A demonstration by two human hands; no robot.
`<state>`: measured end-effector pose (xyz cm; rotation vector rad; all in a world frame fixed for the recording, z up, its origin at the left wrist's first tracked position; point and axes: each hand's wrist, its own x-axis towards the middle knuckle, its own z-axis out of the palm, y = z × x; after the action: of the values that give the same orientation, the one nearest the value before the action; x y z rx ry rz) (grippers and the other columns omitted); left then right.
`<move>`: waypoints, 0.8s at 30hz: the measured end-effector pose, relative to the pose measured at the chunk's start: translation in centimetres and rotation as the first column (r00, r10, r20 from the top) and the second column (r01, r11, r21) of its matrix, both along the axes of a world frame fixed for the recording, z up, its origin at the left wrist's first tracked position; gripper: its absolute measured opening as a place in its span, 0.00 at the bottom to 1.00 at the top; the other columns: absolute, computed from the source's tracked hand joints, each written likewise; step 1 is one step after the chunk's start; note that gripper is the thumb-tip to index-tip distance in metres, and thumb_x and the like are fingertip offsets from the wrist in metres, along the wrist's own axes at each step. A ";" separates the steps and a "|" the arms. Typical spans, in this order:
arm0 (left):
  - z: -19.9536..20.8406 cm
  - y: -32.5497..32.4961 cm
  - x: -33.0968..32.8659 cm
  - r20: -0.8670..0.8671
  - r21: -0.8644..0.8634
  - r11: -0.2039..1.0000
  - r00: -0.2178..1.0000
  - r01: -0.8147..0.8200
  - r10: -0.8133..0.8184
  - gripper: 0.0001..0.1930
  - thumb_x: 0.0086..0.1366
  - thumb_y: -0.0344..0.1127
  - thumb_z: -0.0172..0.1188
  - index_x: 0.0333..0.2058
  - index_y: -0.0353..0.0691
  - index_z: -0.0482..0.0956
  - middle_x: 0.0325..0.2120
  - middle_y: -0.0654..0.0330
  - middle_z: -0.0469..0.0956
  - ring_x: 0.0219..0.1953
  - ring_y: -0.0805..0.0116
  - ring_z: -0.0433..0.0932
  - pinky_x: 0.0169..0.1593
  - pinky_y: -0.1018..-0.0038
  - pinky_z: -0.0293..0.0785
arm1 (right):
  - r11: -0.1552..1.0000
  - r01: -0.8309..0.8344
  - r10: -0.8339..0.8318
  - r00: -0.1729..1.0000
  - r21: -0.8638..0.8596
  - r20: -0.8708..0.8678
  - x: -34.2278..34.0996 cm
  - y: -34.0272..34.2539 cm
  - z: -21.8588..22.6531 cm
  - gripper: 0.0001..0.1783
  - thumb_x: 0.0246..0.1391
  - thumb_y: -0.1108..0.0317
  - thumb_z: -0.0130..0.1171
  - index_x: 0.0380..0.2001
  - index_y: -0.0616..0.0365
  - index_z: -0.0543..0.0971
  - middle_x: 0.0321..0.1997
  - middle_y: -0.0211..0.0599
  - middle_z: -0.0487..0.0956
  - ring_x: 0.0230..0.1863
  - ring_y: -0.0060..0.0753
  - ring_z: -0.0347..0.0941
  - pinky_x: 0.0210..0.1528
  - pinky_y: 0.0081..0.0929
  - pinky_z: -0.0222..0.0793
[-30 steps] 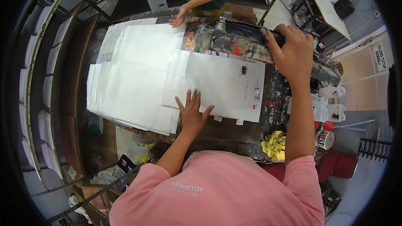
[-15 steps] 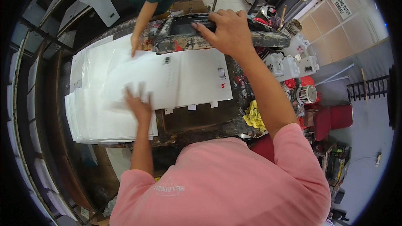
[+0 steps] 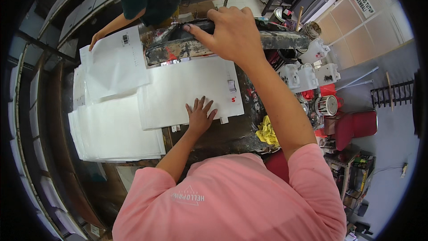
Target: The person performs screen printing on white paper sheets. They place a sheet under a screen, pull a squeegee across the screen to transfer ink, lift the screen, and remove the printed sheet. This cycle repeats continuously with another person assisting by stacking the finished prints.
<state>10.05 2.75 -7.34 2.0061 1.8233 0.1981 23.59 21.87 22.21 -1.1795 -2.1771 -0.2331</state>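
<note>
My left hand [image 3: 200, 116] lies flat with fingers spread on the near right part of a white sheet [image 3: 189, 82], perhaps a flat bag, with a small red mark and a dark print near its right end. Over the sheet's far edge stands a paint-stained screen-printing frame [image 3: 191, 50], tilted up. My right hand [image 3: 235, 33] is closed over the frame's upper side, thumb toward the left; its fingertips are partly hidden. To the left, a co-worker's hand [image 3: 95, 41] holds another white sheet [image 3: 117, 69] with a small black code block, above a stack of white sheets [image 3: 116, 127].
A yellow cloth [image 3: 267, 131] lies at the table's right edge. White plastic jugs [image 3: 307, 76] and a paint can [image 3: 326, 105] crowd the right side, with a red chair [image 3: 356, 125] beyond. Drying racks [image 3: 33, 120] line the left.
My left hand moved right from a blur over the stack and now rests on the sheet. The co-worker's coded sheet shifted left, off the sheet under the frame. The frame moved slightly left.
</note>
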 end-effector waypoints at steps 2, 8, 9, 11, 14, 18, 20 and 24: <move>4.1 1.1 -1.1 0.434 0.101 0.981 0.895 -0.164 0.105 0.30 0.79 0.53 0.57 0.73 0.45 0.72 0.74 0.50 0.68 0.78 0.40 0.61 0.78 0.40 0.52 | 1.000 0.008 -0.008 1.000 -0.014 0.005 0.0 0.4 0.4 0.38 0.61 0.29 0.61 0.36 0.58 0.89 0.30 0.41 0.84 0.38 0.45 0.80 0.48 0.46 0.65; 17.7 -1.5 -5.2 0.893 -0.162 0.978 -0.442 -0.134 0.087 0.54 0.76 0.73 0.47 0.75 0.22 0.50 0.72 0.31 0.63 0.76 0.38 0.64 0.80 0.49 0.56 | 0.995 -0.041 0.053 0.989 -0.092 0.137 1.2 -4.4 -3.5 0.39 0.62 0.29 0.59 0.46 0.60 0.85 0.38 0.43 0.82 0.44 0.47 0.76 0.52 0.47 0.62; 18.4 -2.6 -5.7 0.753 -0.197 0.979 -0.649 -0.061 0.111 0.58 0.74 0.76 0.47 0.74 0.20 0.50 0.72 0.30 0.62 0.76 0.38 0.64 0.80 0.48 0.56 | 0.983 -0.058 0.086 0.984 -0.174 0.156 1.8 -6.3 -4.9 0.37 0.61 0.32 0.62 0.48 0.60 0.84 0.40 0.45 0.82 0.46 0.49 0.76 0.52 0.48 0.64; 18.0 -5.1 -5.4 0.611 -0.516 0.857 -0.704 -0.009 0.360 0.66 0.71 0.81 0.45 0.74 0.17 0.37 0.73 0.26 0.55 0.75 0.34 0.64 0.79 0.47 0.61 | 0.927 -0.106 0.174 0.971 -0.359 0.162 3.3 -7.7 -8.5 0.32 0.60 0.42 0.67 0.53 0.60 0.82 0.43 0.46 0.81 0.51 0.54 0.76 0.55 0.50 0.68; 10.6 -7.6 -4.5 0.633 -0.689 0.722 -0.538 -0.062 0.557 0.70 0.68 0.84 0.46 0.77 0.24 0.23 0.76 0.28 0.49 0.75 0.34 0.64 0.76 0.51 0.67 | 0.746 -0.191 0.340 0.933 -0.638 0.118 6.5 -5.9 -16.5 0.22 0.57 0.61 0.67 0.53 0.55 0.84 0.50 0.49 0.84 0.61 0.59 0.76 0.59 0.55 0.74; 2.9 -9.2 -5.1 0.571 -0.751 0.661 -0.513 -0.009 0.641 0.71 0.67 0.84 0.48 0.77 0.24 0.25 0.76 0.29 0.50 0.75 0.40 0.64 0.75 0.52 0.68 | 0.600 -0.056 0.342 0.919 -0.798 0.193 6.4 -6.6 -18.1 0.26 0.54 0.68 0.63 0.58 0.54 0.83 0.56 0.49 0.86 0.58 0.59 0.81 0.64 0.54 0.75; 1.2 -9.2 -4.9 0.545 -0.765 0.644 -0.522 0.010 0.656 0.71 0.67 0.85 0.47 0.77 0.23 0.26 0.75 0.29 0.53 0.73 0.41 0.67 0.74 0.54 0.70 | 0.533 -0.011 0.362 0.907 -0.846 0.216 6.5 -7.9 -20.3 0.26 0.55 0.68 0.62 0.59 0.53 0.83 0.56 0.49 0.86 0.58 0.59 0.81 0.63 0.54 0.75; -1.0 -8.7 -5.0 0.479 -0.823 0.568 -0.517 0.017 0.709 0.72 0.64 0.88 0.46 0.77 0.21 0.34 0.70 0.30 0.62 0.70 0.41 0.71 0.72 0.51 0.72 | 0.630 0.018 0.293 0.920 -0.776 0.259 6.0 -12.3 -24.0 0.27 0.58 0.66 0.61 0.62 0.51 0.81 0.59 0.47 0.85 0.59 0.55 0.81 0.67 0.60 0.70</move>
<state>5.04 -6.00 -8.37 -0.1233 0.9367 1.1388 29.57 9.57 -1.84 -1.4689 -2.8072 0.6972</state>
